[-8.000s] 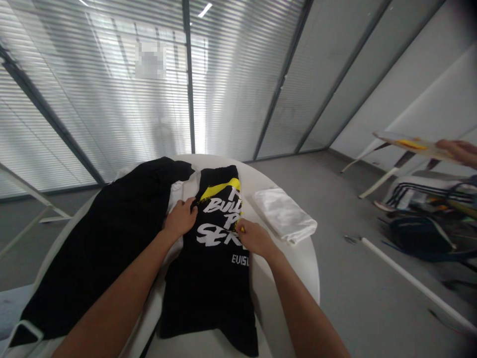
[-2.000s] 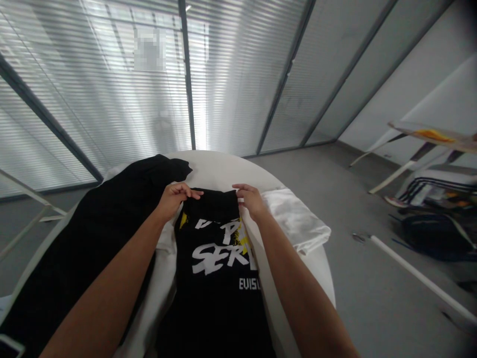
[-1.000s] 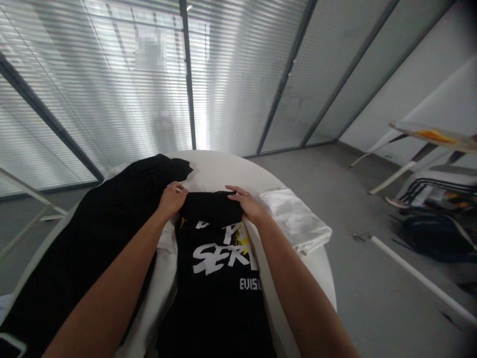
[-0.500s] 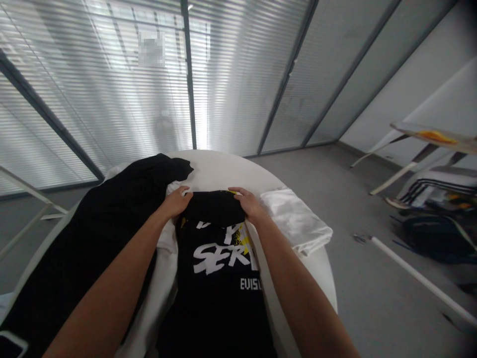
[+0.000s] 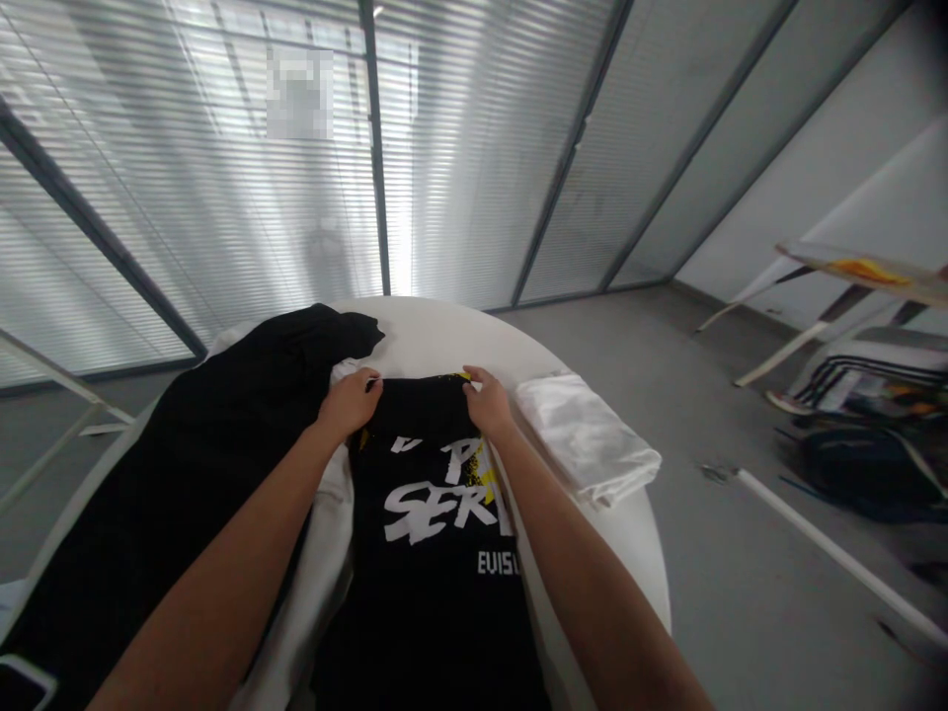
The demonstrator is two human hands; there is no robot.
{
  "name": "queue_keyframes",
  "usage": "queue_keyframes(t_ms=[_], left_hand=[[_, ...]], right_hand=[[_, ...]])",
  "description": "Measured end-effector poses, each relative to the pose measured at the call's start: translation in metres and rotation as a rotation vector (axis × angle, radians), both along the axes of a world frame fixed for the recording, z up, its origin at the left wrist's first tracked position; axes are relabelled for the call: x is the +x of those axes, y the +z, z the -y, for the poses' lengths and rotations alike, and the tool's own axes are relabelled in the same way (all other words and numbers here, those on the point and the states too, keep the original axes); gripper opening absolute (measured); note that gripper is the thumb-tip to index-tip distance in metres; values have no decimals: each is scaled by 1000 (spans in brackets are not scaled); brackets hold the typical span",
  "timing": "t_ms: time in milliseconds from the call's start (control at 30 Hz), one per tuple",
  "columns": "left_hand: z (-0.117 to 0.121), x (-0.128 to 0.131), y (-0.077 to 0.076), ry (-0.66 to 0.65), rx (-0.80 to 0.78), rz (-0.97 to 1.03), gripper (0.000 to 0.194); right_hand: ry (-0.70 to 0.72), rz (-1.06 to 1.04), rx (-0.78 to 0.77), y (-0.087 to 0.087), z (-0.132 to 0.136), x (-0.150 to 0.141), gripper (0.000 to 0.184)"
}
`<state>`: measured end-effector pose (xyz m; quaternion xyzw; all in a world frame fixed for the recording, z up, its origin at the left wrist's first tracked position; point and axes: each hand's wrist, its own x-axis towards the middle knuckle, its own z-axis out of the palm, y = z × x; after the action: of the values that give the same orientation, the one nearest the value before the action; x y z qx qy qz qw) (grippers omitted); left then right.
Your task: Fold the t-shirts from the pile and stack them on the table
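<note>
Your right hand (image 5: pixel 487 403) has edged inward, and it and your left hand (image 5: pixel 350 403) now lie open, unclenched, on the top fold (image 5: pixel 422 410) of the black printed T-shirt (image 5: pixel 434 533) on the round white bench (image 5: pixel 436 331). An uneven lift could let that fold slip back, or skew the shirt.

This looks like an office room: glass partitions (image 5: pixel 459 168) with slatted blinds along the far side, a grey floor (image 5: pixel 741 583), and a round white surface (image 5: pixel 436 331).

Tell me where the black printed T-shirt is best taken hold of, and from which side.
Probably by its far edge, at both corners, with the left hand and right hand coming from above on the near side. On the black printed T-shirt, that edge lies straight and flat, and both hands already rest there.
</note>
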<state>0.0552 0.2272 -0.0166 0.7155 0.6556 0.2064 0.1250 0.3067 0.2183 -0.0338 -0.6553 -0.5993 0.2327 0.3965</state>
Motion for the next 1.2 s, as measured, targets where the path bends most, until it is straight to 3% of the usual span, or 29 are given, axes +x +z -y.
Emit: queue_keyframes(t_ms=[100,200,300,367,467,567,667,900,1200], left_hand=[[9,8,8,3,200,-171,42],[17,17,12,-160,301,-226,44],[20,25,6,-343,224,-242,48],[21,28,-2,-394,120,-247,51],[21,29,-10,-371,5,-243,55],[18,27,-12,-347,-61,-232,57],[15,24,-12,-321,-89,-206,60],[9,17,-16,-265,-57,-185,66],[0,9,-8,-182,43,-121,49]], right_hand=[[-51,214,47,1,6,-3,40],[-56,321,11,4,12,-4,42],[-76,396,14,11,14,-5,43],[-61,446,74,17,16,-9,42],[90,523,141,22,20,-18,44],[242,610,56,17,26,-25,48],[291,669,-31,7,29,-26,52],[196,637,-80,-3,24,-19,58],[108,583,-70,-8,21,-18,59]])
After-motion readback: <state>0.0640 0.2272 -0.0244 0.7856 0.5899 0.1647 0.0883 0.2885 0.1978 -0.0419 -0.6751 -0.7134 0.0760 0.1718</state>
